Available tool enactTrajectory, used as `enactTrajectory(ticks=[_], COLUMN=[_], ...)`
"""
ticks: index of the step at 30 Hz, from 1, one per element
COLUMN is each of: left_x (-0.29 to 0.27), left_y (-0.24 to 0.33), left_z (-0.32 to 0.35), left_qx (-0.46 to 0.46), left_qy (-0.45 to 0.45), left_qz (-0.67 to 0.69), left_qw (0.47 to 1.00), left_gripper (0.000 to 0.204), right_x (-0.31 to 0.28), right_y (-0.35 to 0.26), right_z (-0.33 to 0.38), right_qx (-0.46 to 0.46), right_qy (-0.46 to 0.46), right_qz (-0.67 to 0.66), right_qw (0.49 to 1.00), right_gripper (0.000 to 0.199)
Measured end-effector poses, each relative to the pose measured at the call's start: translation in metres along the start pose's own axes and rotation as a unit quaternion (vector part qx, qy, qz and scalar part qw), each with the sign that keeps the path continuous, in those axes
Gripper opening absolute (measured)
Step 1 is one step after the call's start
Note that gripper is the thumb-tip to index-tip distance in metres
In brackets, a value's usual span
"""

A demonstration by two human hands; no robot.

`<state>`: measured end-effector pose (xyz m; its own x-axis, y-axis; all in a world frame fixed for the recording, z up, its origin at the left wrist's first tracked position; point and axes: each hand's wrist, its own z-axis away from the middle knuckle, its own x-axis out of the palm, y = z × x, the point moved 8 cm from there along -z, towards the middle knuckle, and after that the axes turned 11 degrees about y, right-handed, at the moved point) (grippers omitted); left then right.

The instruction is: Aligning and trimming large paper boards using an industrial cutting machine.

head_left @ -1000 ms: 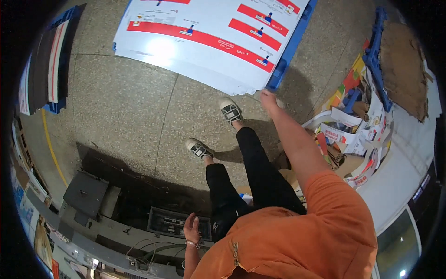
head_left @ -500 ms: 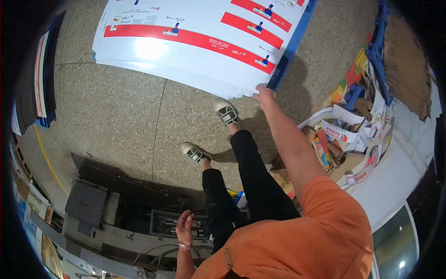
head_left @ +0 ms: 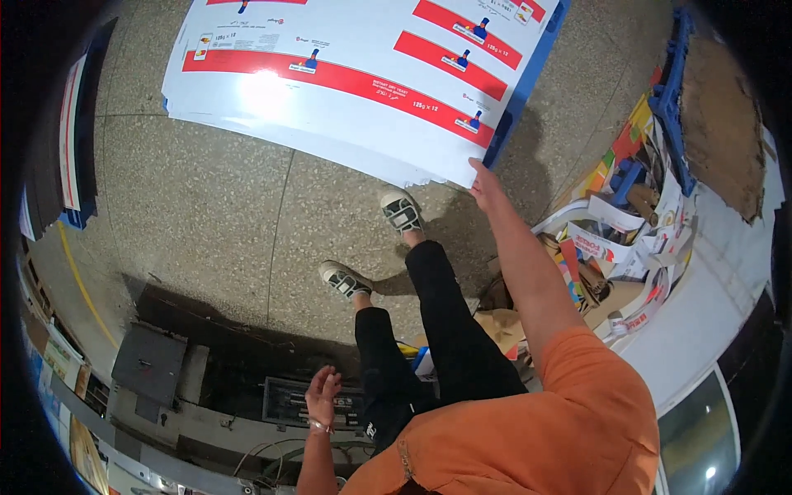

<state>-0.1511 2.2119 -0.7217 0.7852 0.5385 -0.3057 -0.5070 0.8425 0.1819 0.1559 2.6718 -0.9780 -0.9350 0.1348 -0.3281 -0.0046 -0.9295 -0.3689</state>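
"What's changed?"
"The right hand [head_left: 487, 186], apparently pinching it, has drawn a corner of the glossy white, red-banded rectangular sheet [head_left: 330, 107] past the ragged edges beneath [head_left: 414, 181], so that corner looks separated; it lies by the blue plastic pallet [head_left: 526, 80]. The left hand [head_left: 322, 396] hangs loosely curled, empty"

A speckled floor [head_left: 214, 198], marked by 1 yellow stripe [head_left: 87, 285], carries 2 dark-and-white shoes [head_left: 402, 212] and a blue pallet [head_left: 517, 103] topped with glossy white sheets [head_left: 330, 107] banded in red; at far left, a 2nd blue base [head_left: 80, 216] bears a dark-sided stack [head_left: 69, 140].
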Motion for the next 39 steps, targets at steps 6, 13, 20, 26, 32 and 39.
enactTrajectory(ticks=[6,13,20,26,32,39], left_x=[0.105,0.336,0.248,0.175,0.159,0.132], left_y=[0.099,0.276,0.478,0.409,0.211,0.066], left_z=[-0.101,-0.154,0.026,0.073,-0.129,-0.264], left_qx=[0.191,-0.013,0.075,0.238,0.137,0.055], left_qy=[-0.114,-0.318,-0.159,-0.232,-0.169,-0.073], left_qz=[-0.053,0.377,0.488,0.53,0.493,0.418], left_qw=[0.974,0.87,0.855,0.78,0.842,0.904], left_gripper=[0.039,0.071,0.029,0.042,0.051,0.049], right_x=[0.021,0.013,0.047,-0.02,0.042,0.064], right_y=[-0.042,-0.079,-0.299,-0.173,0.109,0.179], right_z=[0.036,0.09,0.337,0.379,0.239,0.116], right_qx=[-0.061,-0.104,-0.342,-0.399,-0.066,0.078], right_qy=[-0.172,-0.153,-0.221,-0.016,-0.215,-0.341], right_qz=[-0.035,0.081,0.106,0.146,-0.038,-0.2], right_qw=[0.983,0.979,0.907,0.905,0.974,0.915], right_gripper=[0.054,0.049,0.04,0.044,0.045,0.043])
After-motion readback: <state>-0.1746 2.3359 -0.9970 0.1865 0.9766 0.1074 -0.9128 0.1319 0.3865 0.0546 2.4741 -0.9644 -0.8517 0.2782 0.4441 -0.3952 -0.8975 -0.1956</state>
